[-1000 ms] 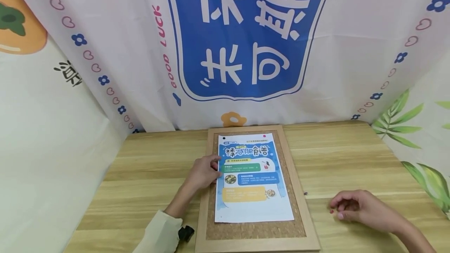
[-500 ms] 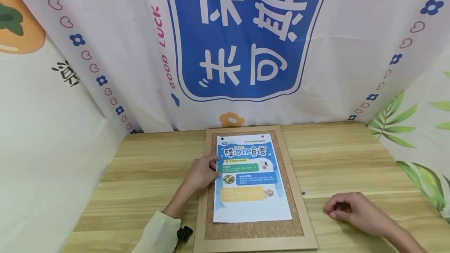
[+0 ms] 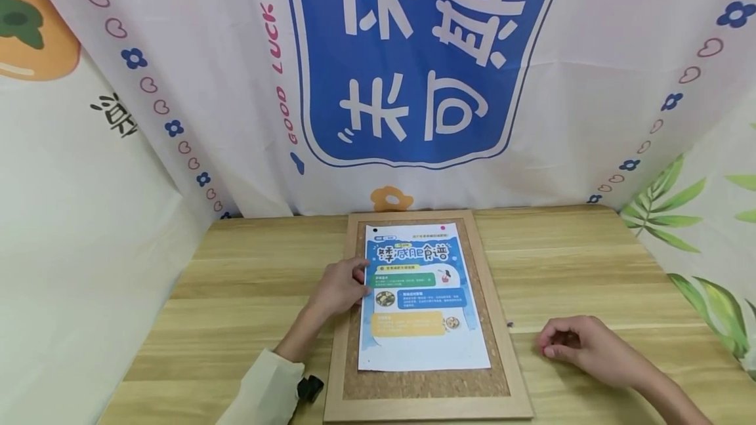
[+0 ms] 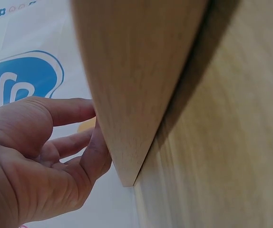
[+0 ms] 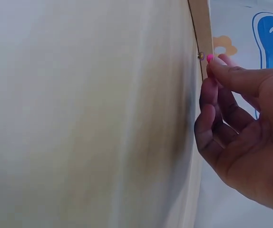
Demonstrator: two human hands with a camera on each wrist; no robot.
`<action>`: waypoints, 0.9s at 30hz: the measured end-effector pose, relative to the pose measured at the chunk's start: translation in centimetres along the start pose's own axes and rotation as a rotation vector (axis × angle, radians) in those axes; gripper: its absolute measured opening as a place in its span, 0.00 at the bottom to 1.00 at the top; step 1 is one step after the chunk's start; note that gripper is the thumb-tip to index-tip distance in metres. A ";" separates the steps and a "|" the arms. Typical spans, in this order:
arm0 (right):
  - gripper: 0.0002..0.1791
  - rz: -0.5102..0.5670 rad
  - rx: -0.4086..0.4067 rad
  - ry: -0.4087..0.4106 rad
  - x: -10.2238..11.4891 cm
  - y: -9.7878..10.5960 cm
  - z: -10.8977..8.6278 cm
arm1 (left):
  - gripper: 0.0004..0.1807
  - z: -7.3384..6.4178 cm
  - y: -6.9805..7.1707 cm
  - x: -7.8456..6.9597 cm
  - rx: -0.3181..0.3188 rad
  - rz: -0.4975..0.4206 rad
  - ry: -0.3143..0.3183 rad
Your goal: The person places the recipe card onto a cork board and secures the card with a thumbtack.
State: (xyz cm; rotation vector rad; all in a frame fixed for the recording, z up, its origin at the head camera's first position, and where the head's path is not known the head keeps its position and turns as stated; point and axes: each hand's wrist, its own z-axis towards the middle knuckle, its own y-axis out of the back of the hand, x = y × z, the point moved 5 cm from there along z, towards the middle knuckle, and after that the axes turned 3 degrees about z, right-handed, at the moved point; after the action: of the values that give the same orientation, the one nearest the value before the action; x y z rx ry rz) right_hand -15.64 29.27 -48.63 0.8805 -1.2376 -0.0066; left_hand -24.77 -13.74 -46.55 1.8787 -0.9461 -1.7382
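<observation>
A printed poster sheet [image 3: 422,353] lies on a framed corkboard [image 3: 440,385], with a black pin [image 3: 375,230] at its upper left corner and a pink pin [image 3: 443,227] at its upper right. My left hand [image 3: 341,288] rests at the sheet's left edge, its fingertips touching there; in the left wrist view the board's wooden frame [image 4: 127,85] hides what lies under them. To the right of the board, my right hand [image 3: 590,349] pinches a small pink push pin [image 5: 209,57] between thumb and forefinger, low over the table.
Another small pin [image 3: 510,324] lies on the wooden table [image 3: 567,267] right beside the board's right edge. A printed cloth [image 3: 590,117] hangs behind the table. A black clip-like object [image 3: 310,388] sits by the left sleeve.
My right hand has drawn its fingertips together on the pink push pin and shifted a little left toward the board. The left hand has stayed at the sheet's edge.
</observation>
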 end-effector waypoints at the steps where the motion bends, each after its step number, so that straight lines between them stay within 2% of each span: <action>1: 0.05 0.004 0.001 0.004 0.2 0.0 0.3 | 0.30 0.0 0.0 0.0 0.000 0.003 -0.003; 8: 0.06 0.026 0.013 0.069 1.5 -0.2 2.5 | 0.31 0.0 0.1 -0.2 -0.004 0.003 -0.010; 16: 0.06 0.053 0.028 0.097 2.8 -1.2 4.4 | 0.30 0.1 0.0 -0.2 0.002 -0.001 -0.004; 27: 0.02 0.115 0.073 0.057 4.0 -3.0 7.1 | 0.30 0.0 0.0 -0.1 -0.003 0.010 -0.007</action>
State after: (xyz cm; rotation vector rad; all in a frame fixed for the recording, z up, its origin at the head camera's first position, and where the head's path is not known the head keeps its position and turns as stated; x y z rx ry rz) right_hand -18.57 21.30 -46.75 0.8654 -1.2397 0.1550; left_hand -24.77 -13.66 -46.44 1.8639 -0.9535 -1.7405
